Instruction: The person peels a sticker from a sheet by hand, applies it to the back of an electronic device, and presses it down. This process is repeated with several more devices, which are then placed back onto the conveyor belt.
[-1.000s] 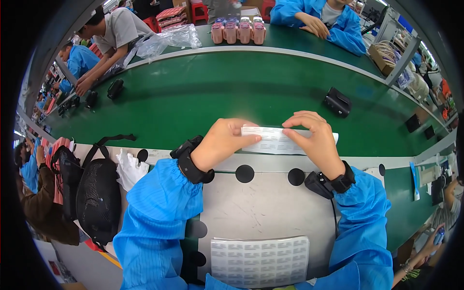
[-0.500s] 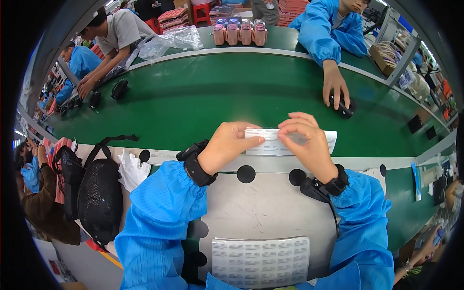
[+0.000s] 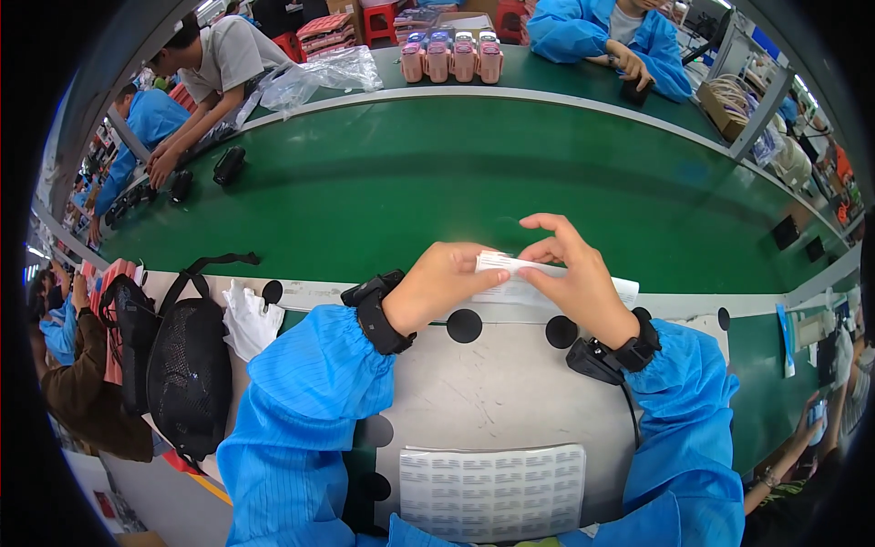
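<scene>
Fingers [image 3: 493, 277] of the left hand [image 3: 439, 284] pinch a label sheet [image 3: 516, 291] mid-frame, seemingly steadying it while the right hand [image 3: 583, 286] pinches its upper edge.

Paper strip [image 3: 515, 293]: between the left hand [image 3: 448, 278] and the right hand [image 3: 576, 278], over the long table's near edge; one end reaches out right, past the right hand.
Label sheet [image 3: 492, 492]: on the worktop [image 3: 474, 392], nearest the wearer, between both forearms.
Cloth [image 3: 251, 319]: left of the left forearm, just beside the bag [image 3: 189, 374], which lies farther left.
Long table [image 3: 383, 201]: beyond the worktop; devices [image 3: 230, 166] at its far left, small blocks [image 3: 785, 232] at its right.
Far ledge [image 3: 538, 77]: behind the long table; plastic wrap [image 3: 333, 73] left of the bottles [image 3: 451, 62], a co-worker [image 3: 606, 41] to their right.
</scene>
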